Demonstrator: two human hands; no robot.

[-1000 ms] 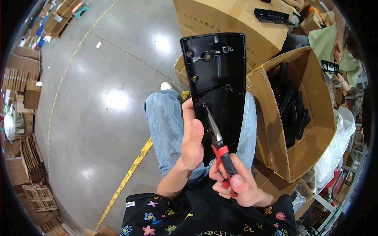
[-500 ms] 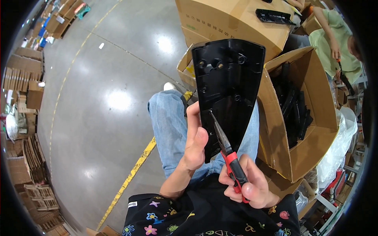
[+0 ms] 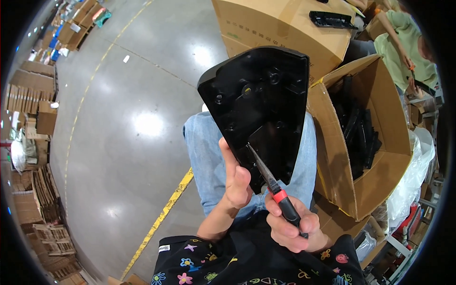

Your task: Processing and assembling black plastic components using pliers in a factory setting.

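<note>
Fingers of the left hand are pressing flat and close together against the lower left edge of a black plastic panel, with the thumb side toward the camera, and they are holding the panel upright in front of the person's chest. Fingers of the right hand are curling tight around the red and black handles of a pair of needle-nose pliers, low and to the right of the panel. The pliers are slanting up and to the left, and their thin metal tip is touching the panel's inner face near its lower middle; whether the tip is pinching anything I cannot tell from where I am standing. The panel's ribbed inner side with several round bosses is facing the person, its wide end pointing up.

Behind the panel the person's knees in blue jeans are showing above the grey polished floor, where a yellow line is running diagonally. To the right an open cardboard box is holding more black parts. Another person in a green top is working at the upper right.
</note>
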